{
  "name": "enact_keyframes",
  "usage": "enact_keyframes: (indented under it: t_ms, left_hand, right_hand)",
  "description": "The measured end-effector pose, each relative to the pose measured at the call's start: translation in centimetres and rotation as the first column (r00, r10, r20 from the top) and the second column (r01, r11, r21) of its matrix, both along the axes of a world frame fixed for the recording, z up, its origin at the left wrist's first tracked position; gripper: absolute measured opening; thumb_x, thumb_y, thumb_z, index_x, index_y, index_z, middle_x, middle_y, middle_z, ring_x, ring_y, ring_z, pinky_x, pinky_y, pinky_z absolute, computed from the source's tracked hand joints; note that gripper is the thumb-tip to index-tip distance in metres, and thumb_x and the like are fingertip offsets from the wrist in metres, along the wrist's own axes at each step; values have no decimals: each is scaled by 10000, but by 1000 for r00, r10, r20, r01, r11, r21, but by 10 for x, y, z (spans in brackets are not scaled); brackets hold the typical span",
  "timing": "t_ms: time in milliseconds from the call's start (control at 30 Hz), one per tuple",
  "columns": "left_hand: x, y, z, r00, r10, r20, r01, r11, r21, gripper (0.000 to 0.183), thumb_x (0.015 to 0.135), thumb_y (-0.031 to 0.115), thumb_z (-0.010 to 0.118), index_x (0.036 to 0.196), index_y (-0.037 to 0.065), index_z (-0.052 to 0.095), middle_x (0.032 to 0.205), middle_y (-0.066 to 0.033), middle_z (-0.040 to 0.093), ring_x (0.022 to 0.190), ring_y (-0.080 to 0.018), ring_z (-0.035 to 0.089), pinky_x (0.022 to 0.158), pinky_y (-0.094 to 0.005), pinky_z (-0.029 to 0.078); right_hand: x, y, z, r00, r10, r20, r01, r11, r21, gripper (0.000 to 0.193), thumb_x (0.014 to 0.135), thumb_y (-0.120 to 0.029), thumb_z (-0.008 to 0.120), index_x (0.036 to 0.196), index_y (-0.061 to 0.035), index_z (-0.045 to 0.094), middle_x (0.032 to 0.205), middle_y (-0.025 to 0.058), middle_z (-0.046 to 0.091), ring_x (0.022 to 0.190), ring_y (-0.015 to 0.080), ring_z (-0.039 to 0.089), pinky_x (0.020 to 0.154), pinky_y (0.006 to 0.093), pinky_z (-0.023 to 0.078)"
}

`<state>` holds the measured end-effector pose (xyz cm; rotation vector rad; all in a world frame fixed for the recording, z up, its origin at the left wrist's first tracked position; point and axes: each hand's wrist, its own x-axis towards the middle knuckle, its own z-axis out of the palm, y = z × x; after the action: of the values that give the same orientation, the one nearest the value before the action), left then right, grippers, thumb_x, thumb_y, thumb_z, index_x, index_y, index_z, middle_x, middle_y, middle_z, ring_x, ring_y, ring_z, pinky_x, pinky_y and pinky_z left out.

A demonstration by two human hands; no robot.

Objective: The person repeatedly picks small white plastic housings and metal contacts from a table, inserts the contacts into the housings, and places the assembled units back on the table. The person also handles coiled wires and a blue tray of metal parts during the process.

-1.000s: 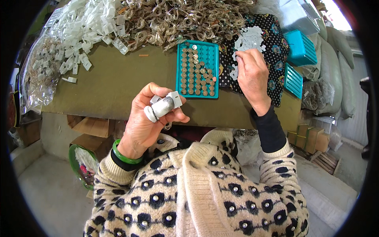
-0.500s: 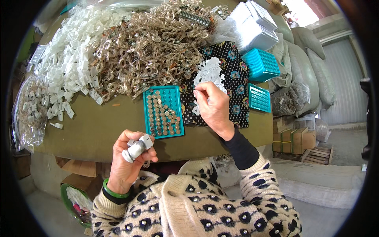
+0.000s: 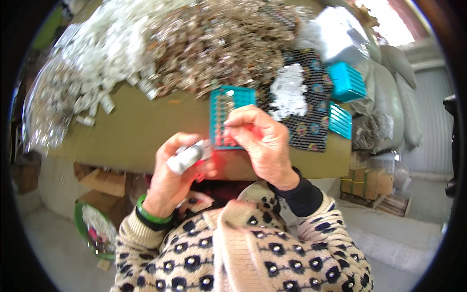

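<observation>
While the left hand (image 3: 172, 182) wraps its fingers around a small silvery-white cylinder (image 3: 187, 156), that piece lies tilted, its rounded pale end pointing lower left and its other end toward the right hand (image 3: 260, 143). The right hand's fingertips are pinched together at that end, probably on a tiny part, though blur hides it. Both hover just above the teal tray (image 3: 233, 97) of small round metal pieces on the brown table (image 3: 146, 131).

Bare brown tabletop (image 3: 141, 126) at 9 o'clock of teal tray (image 3: 231, 100), room to pass. Metal clip heap (image 3: 219, 44) blocks 12; white parts pile (image 3: 104, 63) crowds 10; teal baskets (image 3: 346, 80) at 3.
</observation>
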<state>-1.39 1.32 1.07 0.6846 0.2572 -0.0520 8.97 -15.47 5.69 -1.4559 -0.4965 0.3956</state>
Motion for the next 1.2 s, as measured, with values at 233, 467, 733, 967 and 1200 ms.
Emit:
enact_keyframes:
  t_ms: [233,467,733,967,1200]
  left_hand:
    - [0,8,-6,995,8,100,10,983,-186,457,902,326,711,1222,36,562,1066,-133,659,937,-240,694,800,-415,617]
    - [1,12,-9,994,-12,110,38,970,-242,353,939,240,670,1210,36,573,1041,-153,668,910,-251,706,786,-364,619]
    - [1,12,-10,999,-3,48,11,985,-170,322,919,219,691,1158,28,591,977,-162,687,805,-247,723,724,-372,628]
    - [3,10,-3,999,6,38,-3,996,-94,266,926,212,684,1112,39,607,968,-155,687,804,-239,715,707,-372,624]
    - [6,1,1,1000,-4,12,5,999,-42,204,949,190,650,1078,36,615,950,-134,685,755,-217,706,672,-350,613]
  right_hand:
    - [-13,22,1,784,110,611,71,962,-265,177,868,62,630,1002,-29,701,894,96,609,806,237,608,698,302,491]
    - [-9,32,-1,660,168,732,63,959,-276,245,799,115,657,1016,3,648,891,126,632,783,273,629,684,343,513]
    - [-4,30,2,695,257,671,-51,949,-311,257,748,143,660,958,-3,635,869,123,628,750,268,623,655,342,512]
    - [1,24,0,762,238,602,-50,949,-312,217,755,123,665,927,-1,618,868,113,626,751,264,640,647,329,524]
    - [6,14,-7,770,276,575,-78,936,-344,158,780,76,647,897,-12,587,857,91,618,683,225,610,611,325,495]
